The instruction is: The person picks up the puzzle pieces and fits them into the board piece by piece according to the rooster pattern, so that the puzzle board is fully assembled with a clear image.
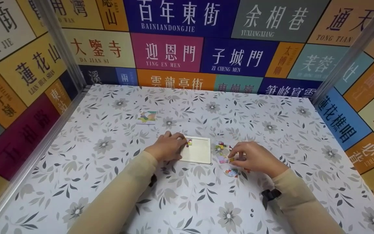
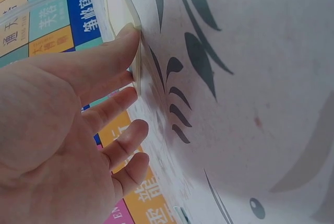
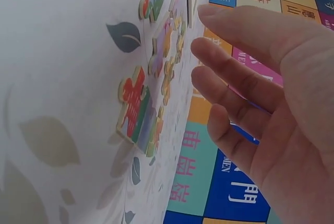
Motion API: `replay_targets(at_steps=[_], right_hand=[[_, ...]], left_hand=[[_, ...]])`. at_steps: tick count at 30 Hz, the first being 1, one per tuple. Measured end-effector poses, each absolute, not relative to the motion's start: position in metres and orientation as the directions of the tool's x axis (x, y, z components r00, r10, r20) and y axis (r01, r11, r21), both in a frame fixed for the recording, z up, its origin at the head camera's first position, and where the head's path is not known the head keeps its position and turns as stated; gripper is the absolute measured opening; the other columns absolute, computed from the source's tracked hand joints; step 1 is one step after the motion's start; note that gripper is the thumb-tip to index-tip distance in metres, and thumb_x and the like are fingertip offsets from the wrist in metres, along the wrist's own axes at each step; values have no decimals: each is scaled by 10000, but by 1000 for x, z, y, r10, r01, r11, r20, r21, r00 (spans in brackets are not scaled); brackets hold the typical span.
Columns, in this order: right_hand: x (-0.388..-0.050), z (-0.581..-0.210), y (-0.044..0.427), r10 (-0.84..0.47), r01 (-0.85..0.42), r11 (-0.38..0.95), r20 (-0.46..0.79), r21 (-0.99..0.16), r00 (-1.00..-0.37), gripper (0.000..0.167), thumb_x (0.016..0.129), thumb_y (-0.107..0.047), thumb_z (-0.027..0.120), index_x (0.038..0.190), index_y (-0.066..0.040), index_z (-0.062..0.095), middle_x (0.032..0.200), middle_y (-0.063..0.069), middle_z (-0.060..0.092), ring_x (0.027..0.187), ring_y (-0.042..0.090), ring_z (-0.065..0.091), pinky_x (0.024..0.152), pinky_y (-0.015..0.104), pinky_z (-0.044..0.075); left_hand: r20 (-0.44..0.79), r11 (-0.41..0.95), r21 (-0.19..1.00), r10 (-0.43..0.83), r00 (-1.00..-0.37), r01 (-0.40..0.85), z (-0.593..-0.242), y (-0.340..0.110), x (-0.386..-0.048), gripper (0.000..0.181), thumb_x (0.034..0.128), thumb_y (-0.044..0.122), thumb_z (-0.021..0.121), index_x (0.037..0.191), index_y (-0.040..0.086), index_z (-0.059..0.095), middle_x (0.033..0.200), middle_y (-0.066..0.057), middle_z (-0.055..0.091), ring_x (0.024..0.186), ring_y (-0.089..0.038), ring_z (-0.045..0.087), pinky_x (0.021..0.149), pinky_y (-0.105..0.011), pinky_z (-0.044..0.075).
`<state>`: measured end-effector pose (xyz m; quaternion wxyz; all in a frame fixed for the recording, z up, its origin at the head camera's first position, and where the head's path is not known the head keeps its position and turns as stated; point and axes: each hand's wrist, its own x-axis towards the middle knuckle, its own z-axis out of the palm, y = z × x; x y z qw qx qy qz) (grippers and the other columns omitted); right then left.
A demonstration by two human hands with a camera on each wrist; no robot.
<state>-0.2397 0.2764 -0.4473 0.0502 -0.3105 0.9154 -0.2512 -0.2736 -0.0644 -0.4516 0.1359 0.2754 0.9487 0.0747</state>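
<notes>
A shallow, pale puzzle tray lies at the middle of the table, with one small colourful puzzle piece in its upper left corner. My left hand holds the tray's left side. In the left wrist view, the thumb lies on the tray's rim, the other fingers spread beside it. Just right of the tray, my right hand hovers over loose jigsaw pieces, fingers bent and nothing visible between them. A red and green piece shows below that hand in the right wrist view.
A small colourful picture card lies farther back on the left. Another loose piece sits nearest me. A flower-patterned cloth covers the table, and panels with large characters wall it at the back and sides.
</notes>
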Motion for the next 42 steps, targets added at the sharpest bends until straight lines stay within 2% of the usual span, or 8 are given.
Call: replay_targets(at_steps=[4,6,16,22,29,33,38,42], right_hand=[[-238,-446,278,-638,-578,638,70,-509,-767,96,904,-149,802,999,-148,808,948,17,739,686,102,607,647,264,527],[-236,-446,280,-655,-586,620,67,-521,-752,91,904,-143,801,995,-148,806,928,16,731,676,91,595,631,245,520],[-229,-449,287,-683,-574,595,22,-562,-730,150,849,-123,847,992,-129,801,921,54,745,758,245,686,677,338,577],[-227,-450,289,-669,-553,623,-10,-553,-744,189,801,-148,890,964,-136,795,896,36,746,726,190,680,655,274,559],[-228,-450,291,-678,-523,611,-52,-594,-733,195,811,-154,886,978,-116,792,937,40,761,720,86,685,652,237,559],[-228,-451,294,-675,-532,618,-44,-579,-736,195,804,-178,898,960,-133,791,921,24,749,722,104,677,655,234,550],[-228,-452,293,-675,-538,623,-42,-567,-737,197,794,-177,902,951,-138,788,908,27,742,729,187,688,655,232,542],[-227,-454,291,-664,-542,641,-39,-543,-746,198,782,-179,905,939,-146,790,883,21,736,714,181,676,638,231,536]], left_hand=[[-229,843,210,535,-814,495,-452,-64,-274,627,953,323,749,1515,172,515,1589,-33,437,1314,-341,436,1089,-517,398],[-232,847,207,529,-816,490,-453,-63,-274,623,952,325,750,1511,177,518,1591,-25,437,1321,-333,436,1100,-514,394],[-247,853,217,519,-819,475,-449,-62,-273,646,952,317,749,1534,180,502,1600,-23,429,1345,-323,431,1142,-511,373],[-246,850,226,523,-816,476,-448,-63,-274,651,953,313,749,1537,170,500,1599,-28,430,1344,-328,428,1145,-515,369],[-207,832,221,550,-809,509,-447,-64,-273,639,942,305,766,1512,142,526,1578,-59,451,1311,-375,444,1081,-551,412],[-200,837,216,542,-816,503,-447,-62,-273,651,938,302,770,1518,135,523,1575,-54,462,1318,-365,451,1102,-543,406],[-217,850,213,522,-825,482,-448,-62,-274,645,942,305,764,1522,156,522,1584,-34,454,1331,-344,444,1125,-527,391],[-222,850,217,521,-824,479,-451,-63,-274,636,941,304,765,1515,166,530,1583,-31,454,1330,-342,443,1126,-524,389]])
